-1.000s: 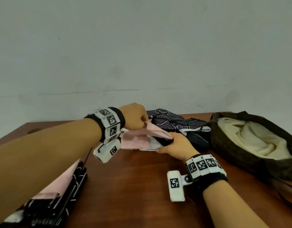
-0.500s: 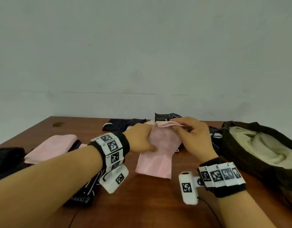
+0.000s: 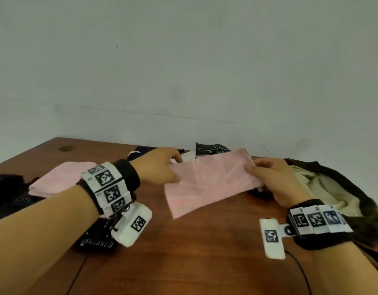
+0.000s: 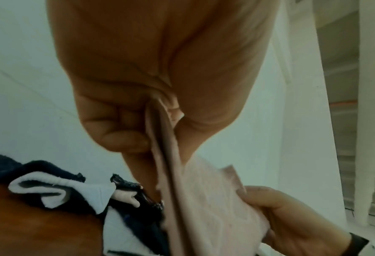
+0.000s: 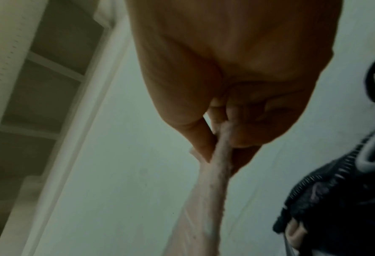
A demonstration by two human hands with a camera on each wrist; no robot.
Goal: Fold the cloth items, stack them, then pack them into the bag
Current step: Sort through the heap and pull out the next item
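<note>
left hand and right hand pinch opposite ends of pink cloth, stretched above counter. risk: uneven pull skews fold; loose pinch drops cloth beside open bag.

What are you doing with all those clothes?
A person is folding cloths on a wooden table. Right now the left hand and the right hand each pinch one end of a pink cloth, holding it stretched out above the table. A stack of folded cloths, pink on top, sits to the left. More dark cloths lie behind, and the open bag waits on the right.
</note>
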